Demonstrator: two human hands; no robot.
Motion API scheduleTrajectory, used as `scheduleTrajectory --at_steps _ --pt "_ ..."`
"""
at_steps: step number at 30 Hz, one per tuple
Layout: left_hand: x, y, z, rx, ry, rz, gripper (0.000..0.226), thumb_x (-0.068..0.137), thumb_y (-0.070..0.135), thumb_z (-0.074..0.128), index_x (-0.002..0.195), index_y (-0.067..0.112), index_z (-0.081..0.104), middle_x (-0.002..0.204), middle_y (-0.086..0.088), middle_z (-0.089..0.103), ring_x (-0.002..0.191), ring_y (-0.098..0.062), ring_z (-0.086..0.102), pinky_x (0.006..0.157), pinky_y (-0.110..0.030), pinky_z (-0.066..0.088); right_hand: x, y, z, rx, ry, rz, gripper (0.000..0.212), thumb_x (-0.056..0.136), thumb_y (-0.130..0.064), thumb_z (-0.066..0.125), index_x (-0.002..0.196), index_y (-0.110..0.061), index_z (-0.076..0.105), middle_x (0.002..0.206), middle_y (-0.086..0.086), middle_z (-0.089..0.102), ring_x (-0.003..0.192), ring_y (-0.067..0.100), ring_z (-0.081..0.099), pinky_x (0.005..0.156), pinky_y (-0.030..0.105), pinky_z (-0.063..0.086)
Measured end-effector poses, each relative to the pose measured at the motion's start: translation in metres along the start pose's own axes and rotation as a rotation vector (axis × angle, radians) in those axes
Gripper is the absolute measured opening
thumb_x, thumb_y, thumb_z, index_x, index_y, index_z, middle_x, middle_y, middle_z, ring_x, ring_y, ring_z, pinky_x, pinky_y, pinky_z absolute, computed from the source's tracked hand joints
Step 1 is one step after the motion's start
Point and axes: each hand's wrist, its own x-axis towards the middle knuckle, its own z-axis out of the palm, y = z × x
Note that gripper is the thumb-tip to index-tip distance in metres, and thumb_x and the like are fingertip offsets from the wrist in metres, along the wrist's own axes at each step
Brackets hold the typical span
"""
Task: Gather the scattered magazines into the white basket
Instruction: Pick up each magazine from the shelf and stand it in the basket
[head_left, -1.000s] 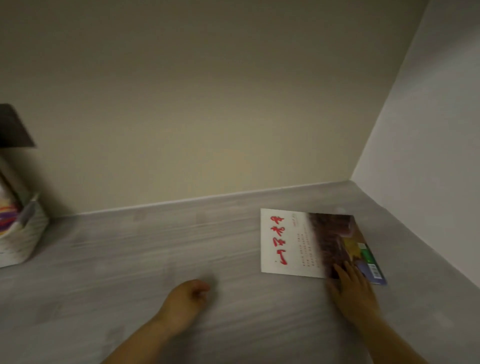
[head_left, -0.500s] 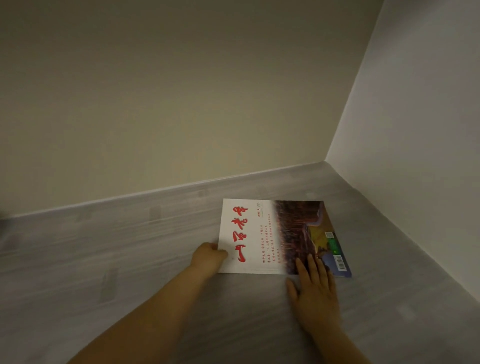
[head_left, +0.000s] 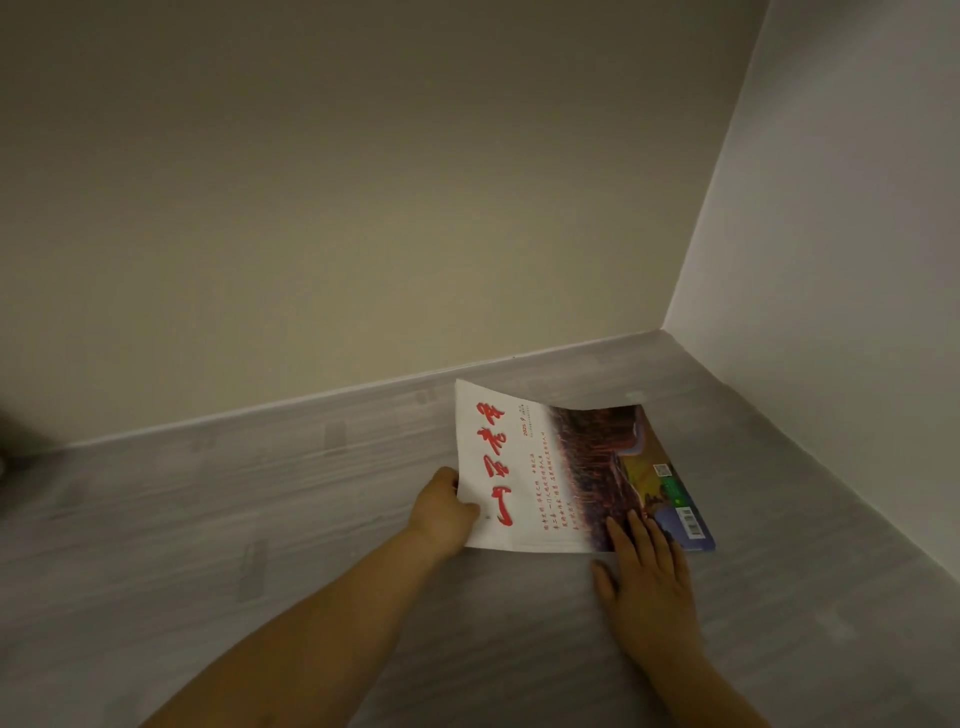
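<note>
1. The magazine (head_left: 550, 473) lies on the grey floor (head_left: 260, 519) near the room corner. Its left edge is lifted, and a second one seems to lie under it.
2. The left hand (head_left: 441, 514) pinches this lifted edge; the right hand (head_left: 647, 577) lies flat and open, fingertips pressing the near right corner.
3. I think the left should slide deeper under before lifting, so the cover does not bend.
4. The white basket is not visible here.

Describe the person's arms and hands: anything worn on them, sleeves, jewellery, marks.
Both forearms are bare as far as the frame shows, with no sleeve in view. The left hand and right hand wear no gloves; no ring, watch or bracelet is visible. The dim light hides finer marks.
</note>
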Motion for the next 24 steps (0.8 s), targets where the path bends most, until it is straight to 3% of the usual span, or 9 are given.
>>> scheduleTrajectory --at_steps 3,6,8,10,13,16,19,22,24 --pt "-0.013 0.003 -0.025 -0.081 0.048 0.092 0.028 0.085 0.002 0.046 0.113 0.003 0.046 0.122 -0.016 0.056 0.107 -0.03 0.053 0.08 -0.03 0.042 -0.009 -0.005 -0.005 0.103 -0.002 -0.127 0.058 0.093 -0.033 0.036 0.142 -0.02 0.008 0.155 0.002 0.008 0.143 0.017 0.005 0.116 0.031 0.004" --pt "-0.026 0.0 -0.064 -0.162 0.163 0.178 0.024 0.083 -0.002 0.046 0.107 0.002 0.049 0.113 -0.017 0.059 0.098 -0.029 0.054 0.076 -0.029 0.04 -0.024 -0.026 -0.013 0.253 0.134 -0.186 0.048 0.083 -0.006 0.053 0.128 0.004 0.04 0.137 0.026 0.04 0.127 0.042 0.04 0.108 0.042 0.03" --pt "-0.036 -0.007 -0.096 -0.183 0.244 0.253 0.019 0.083 -0.002 0.047 0.099 0.007 0.05 0.104 -0.012 0.058 0.089 -0.023 0.052 0.072 -0.025 0.038 -0.032 -0.054 -0.023 0.334 0.173 -0.201 0.043 0.087 -0.02 0.041 0.114 0.011 0.053 0.117 0.03 0.058 0.107 0.043 0.058 0.09 0.034 0.045" --pt "-0.047 -0.016 -0.129 -0.194 0.288 0.345 0.017 0.083 -0.003 0.048 0.089 0.012 0.048 0.096 -0.007 0.057 0.087 -0.02 0.051 0.064 -0.024 0.039 -0.029 -0.088 -0.042 0.454 0.231 -0.269 0.047 0.092 -0.029 0.041 0.114 0.011 0.053 0.113 0.029 0.061 0.107 0.034 0.058 0.081 0.035 0.051" --pt "-0.066 -0.035 -0.181 -0.175 0.324 0.464 0.024 0.083 -0.002 0.049 0.078 0.021 0.046 0.087 0.0 0.058 0.084 -0.017 0.053 0.067 -0.023 0.04 -0.014 -0.134 -0.073 0.673 0.337 -0.169 0.063 0.074 -0.005 0.069 0.129 0.004 0.04 0.129 0.027 0.05 0.118 0.039 0.048 0.1 0.044 0.04" --pt "-0.09 -0.063 -0.238 -0.112 0.359 0.54 0.033 0.085 0.004 0.05 0.073 0.034 0.042 0.081 0.015 0.054 0.078 -0.004 0.052 0.066 -0.013 0.041 -0.005 -0.177 -0.101 0.623 0.392 -0.111 0.079 0.07 -0.01 0.074 0.134 0.005 0.03 0.14 0.029 0.036 0.13 0.042 0.034 0.108 0.051 0.027" --pt "-0.116 -0.1 -0.301 -0.02 0.395 0.594 0.034 0.085 0.006 0.051 0.074 0.037 0.042 0.081 0.02 0.053 0.08 0.0 0.052 0.068 -0.006 0.041 -0.001 -0.228 -0.113 0.491 0.252 -0.215 0.08 0.069 -0.011 0.075 0.134 0.004 0.032 0.139 0.024 0.039 0.13 0.038 0.036 0.109 0.045 0.025" --pt "-0.139 -0.135 -0.363 0.078 0.465 0.601 0.036 0.085 0.008 0.052 0.072 0.04 0.04 0.079 0.024 0.05 0.077 0.006 0.05 0.063 -0.002 0.04 -0.012 -0.3 -0.114 0.577 -0.173 -0.378 0.044 0.075 -0.001 0.068 0.117 -0.006 0.054 0.118 0.009 0.058 0.114 0.024 0.054 0.102 0.033 0.037" --pt "-0.151 -0.157 -0.402 0.085 0.524 0.566 0.035 0.084 0.01 0.054 0.069 0.039 0.042 0.077 0.025 0.049 0.073 0.006 0.048 0.061 -0.007 0.037 -0.023 -0.352 -0.101 0.541 -0.325 -0.42 0.03 0.078 0.0 0.063 0.107 -0.006 0.063 0.11 0.012 0.065 0.1 0.02 0.06 0.095 0.031 0.044"
